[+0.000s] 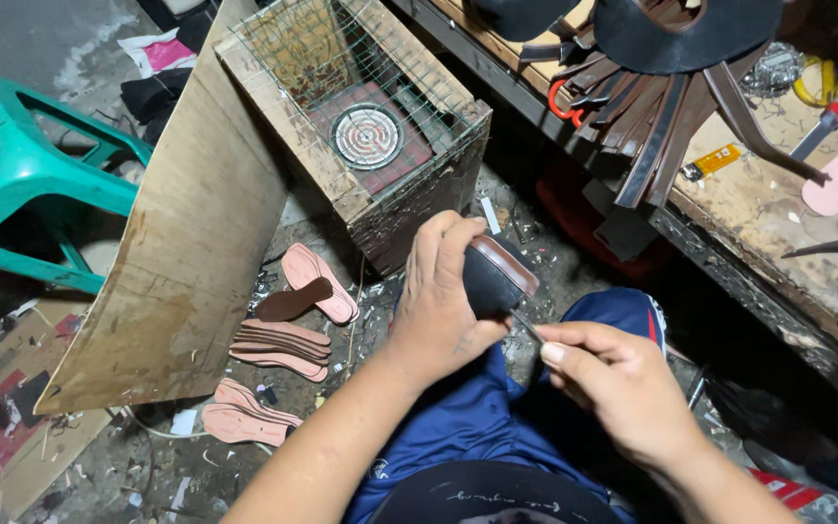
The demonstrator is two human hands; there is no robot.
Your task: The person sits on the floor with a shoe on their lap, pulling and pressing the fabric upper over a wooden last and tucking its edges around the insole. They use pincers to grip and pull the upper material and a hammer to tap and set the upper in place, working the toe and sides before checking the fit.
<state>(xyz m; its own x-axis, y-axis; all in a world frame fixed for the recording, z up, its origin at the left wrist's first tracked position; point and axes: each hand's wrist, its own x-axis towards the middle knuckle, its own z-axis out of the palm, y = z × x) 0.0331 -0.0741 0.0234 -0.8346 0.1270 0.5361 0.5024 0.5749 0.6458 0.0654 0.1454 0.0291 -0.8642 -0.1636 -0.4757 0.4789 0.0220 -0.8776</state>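
My left hand (441, 296) grips a dark shoe piece with a brown rim (497, 275), held above my lap. My right hand (613, 383) pinches a thin metal tool (528, 328) whose tip touches the underside of the shoe piece. Both hands hover over my blue trousers (477, 417).
A wire-mesh box with a round coil heater (368, 136) stands just ahead. A leaning wooden board (186, 243) and a teal plastic stool (12, 165) are at the left. Pink and brown insoles (288, 335) lie on the littered floor. A workbench with brown straps (661, 107) runs along the right.
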